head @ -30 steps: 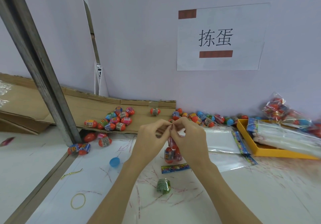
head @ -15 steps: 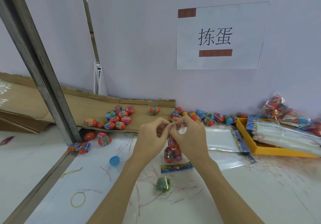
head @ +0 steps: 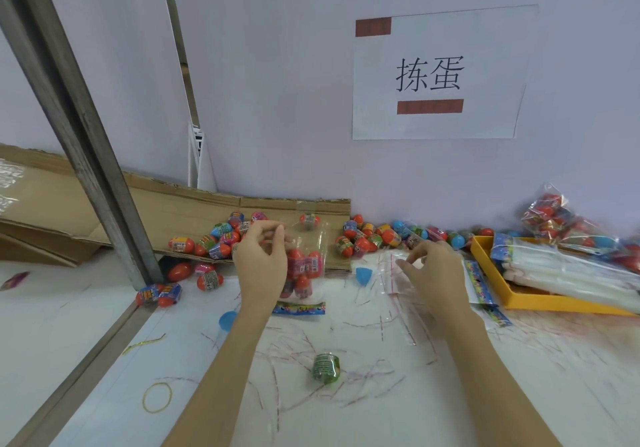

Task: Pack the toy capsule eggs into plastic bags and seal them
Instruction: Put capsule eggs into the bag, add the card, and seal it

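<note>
A bag of eggs in one hand, flat bags under the other

The left hand (head: 260,263) pinches the top of a clear plastic bag (head: 309,238); red toy capsule eggs (head: 304,266) hang below its fingers. The right hand (head: 435,270) rests loose fingers on a pile of flat clear bags (head: 388,275), just beside a yellow tray (head: 485,249) holding long white packs (head: 571,266).

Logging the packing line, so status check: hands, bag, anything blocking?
Left hand pinches filled bag by its top. Right hand open over empty bags. Loose eggs behind; nothing blocking.
</note>
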A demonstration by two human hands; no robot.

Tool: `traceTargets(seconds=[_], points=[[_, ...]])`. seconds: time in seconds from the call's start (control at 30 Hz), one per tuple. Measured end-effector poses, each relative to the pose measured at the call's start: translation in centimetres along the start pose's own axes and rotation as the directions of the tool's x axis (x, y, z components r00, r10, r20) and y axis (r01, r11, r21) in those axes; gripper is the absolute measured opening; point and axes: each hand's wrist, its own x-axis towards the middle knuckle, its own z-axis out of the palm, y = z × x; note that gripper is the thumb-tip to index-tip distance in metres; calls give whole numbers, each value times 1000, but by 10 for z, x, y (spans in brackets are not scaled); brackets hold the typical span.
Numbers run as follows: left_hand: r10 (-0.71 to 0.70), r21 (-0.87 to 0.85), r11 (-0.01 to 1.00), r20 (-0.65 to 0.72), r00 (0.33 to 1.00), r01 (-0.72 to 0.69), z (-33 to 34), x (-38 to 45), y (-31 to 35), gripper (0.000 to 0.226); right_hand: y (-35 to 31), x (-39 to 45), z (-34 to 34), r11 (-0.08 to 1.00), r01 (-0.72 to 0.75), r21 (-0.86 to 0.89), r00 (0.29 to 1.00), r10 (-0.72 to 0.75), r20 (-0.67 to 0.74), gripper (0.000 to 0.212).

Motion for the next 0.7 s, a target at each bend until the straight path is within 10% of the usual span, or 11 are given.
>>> traceTargets(seconds=[0.47, 0.6, 0.7], points=[[-46, -152, 986, 145, 988, 68, 10, -10, 13, 13, -23, -21, 16, 927, 154, 343, 969, -209, 130, 59], [-81, -189, 976, 156, 984, 110, 11, -11, 13, 9, -26, -18, 15, 905, 381, 190, 923, -385, -19, 13], [-97, -199, 972, 155, 983, 127, 11, -12, 13, 9, -29, -19, 15, 890, 412, 198, 910, -414, -31, 20]])
